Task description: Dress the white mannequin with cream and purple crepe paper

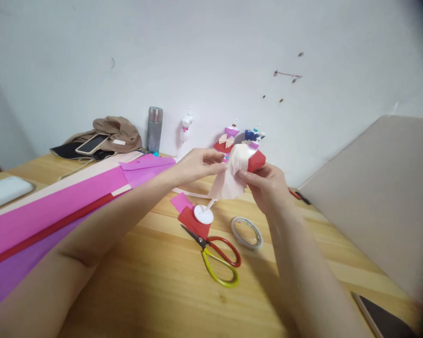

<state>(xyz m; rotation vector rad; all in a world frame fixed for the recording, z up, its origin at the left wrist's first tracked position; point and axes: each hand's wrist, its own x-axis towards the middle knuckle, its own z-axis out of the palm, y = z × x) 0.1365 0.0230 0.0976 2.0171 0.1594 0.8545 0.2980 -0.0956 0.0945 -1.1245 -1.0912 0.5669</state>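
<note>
A miniature dress form in a pale cream paper skirt (229, 180) and red paper (255, 161) is tilted above the table. Its white round base (203, 214) shows below the skirt, at the end of a thin stem. My right hand (266, 180) grips the dress from the right, thumb pressed on the pale paper. My left hand (199, 164) is at the skirt's left edge, thumb and fingers apart; whether the tips touch the paper I cannot tell. Beneath lie red paper (193, 222), pink paper (181, 202) and scissors (220, 256) with red and yellow handles.
A tape roll (246, 233) lies right of the scissors. Long coloured paper sheets (56, 206) cover the left side. Along the wall stand a grey flask (155, 129), a bare white dress form (186, 126) and two dressed ones. A phone (384, 317) lies front right.
</note>
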